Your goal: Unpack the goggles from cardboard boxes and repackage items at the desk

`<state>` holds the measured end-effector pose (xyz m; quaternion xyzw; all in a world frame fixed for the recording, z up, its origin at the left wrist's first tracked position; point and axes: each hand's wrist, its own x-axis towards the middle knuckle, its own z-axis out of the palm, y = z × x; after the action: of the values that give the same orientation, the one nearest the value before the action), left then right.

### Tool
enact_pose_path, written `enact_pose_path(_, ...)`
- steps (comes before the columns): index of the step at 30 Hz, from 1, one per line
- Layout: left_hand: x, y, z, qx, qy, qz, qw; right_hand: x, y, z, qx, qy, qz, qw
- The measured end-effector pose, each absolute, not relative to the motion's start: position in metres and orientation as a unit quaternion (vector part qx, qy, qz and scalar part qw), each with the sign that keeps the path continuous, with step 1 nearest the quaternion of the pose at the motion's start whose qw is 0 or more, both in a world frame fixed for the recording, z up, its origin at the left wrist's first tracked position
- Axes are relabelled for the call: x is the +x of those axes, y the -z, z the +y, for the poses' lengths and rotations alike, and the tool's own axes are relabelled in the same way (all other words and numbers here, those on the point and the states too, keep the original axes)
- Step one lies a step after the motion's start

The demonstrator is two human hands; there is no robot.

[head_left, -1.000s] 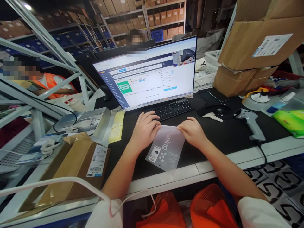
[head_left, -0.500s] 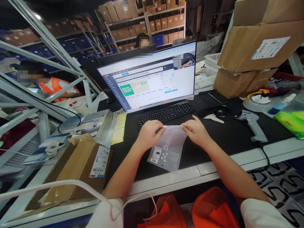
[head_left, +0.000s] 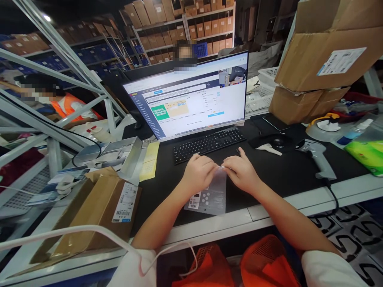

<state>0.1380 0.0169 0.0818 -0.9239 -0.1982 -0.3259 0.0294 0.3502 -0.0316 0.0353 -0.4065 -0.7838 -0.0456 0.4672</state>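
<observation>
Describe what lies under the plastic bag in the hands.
The black desk mat lies beneath the plastic bag; its top edge is hidden by the left hand and right hand.

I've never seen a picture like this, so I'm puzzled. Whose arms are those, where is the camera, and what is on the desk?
The camera sits on a person's head and looks down, so you see that person's own two arms reaching in from the bottom. There is no machine, just bare hands. The left hand and the right hand are close together, both pinching the top edge of a see-through plastic bag that lies on the black desk. Behind them are a keyboard and a lit computer screen. To the right lie a mouse and a grey scanner. A brown cardboard box with a label sits on the left. Another person in an orange vest is farther back on the left.
</observation>
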Motion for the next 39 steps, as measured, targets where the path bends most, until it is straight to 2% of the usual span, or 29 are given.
enact_pose_path(6,0.100,-0.106,0.036,-0.857,0.441,-0.266,0.021,0.374,-0.038,-0.024,-0.442,0.033,-0.733,0.516)
enact_pose_path(12,0.089,-0.109,0.043,-0.846,0.442,-0.300,0.002,0.366,-0.033,-0.022,-0.413,0.004,-0.719,0.558)
enact_pose_path(16,0.105,-0.106,0.029,-0.807,0.476,-0.331,0.111,0.359,-0.032,-0.023,-0.410,0.020,-0.719,0.561)
enact_pose_path(18,0.119,-0.101,0.016,-0.833,0.435,-0.306,0.151,0.354,-0.031,-0.024,-0.399,0.031,-0.740,0.540)
enact_pose_path(21,0.140,-0.088,-0.001,-0.903,0.335,-0.244,0.114,0.346,-0.030,-0.028,-0.379,0.035,-0.774,0.506)
enact_pose_path(26,0.142,-0.084,0.003,-0.917,0.316,-0.233,0.075,0.350,-0.029,-0.028,-0.387,0.006,-0.798,0.461)
enact_pose_path(33,0.091,-0.121,0.024,-0.869,0.359,-0.316,0.126,0.380,-0.038,-0.021,-0.425,0.062,-0.711,0.557)
enact_pose_path(39,0.103,-0.115,0.016,-0.879,0.386,-0.265,0.091,0.368,-0.040,-0.029,-0.417,0.069,-0.700,0.575)
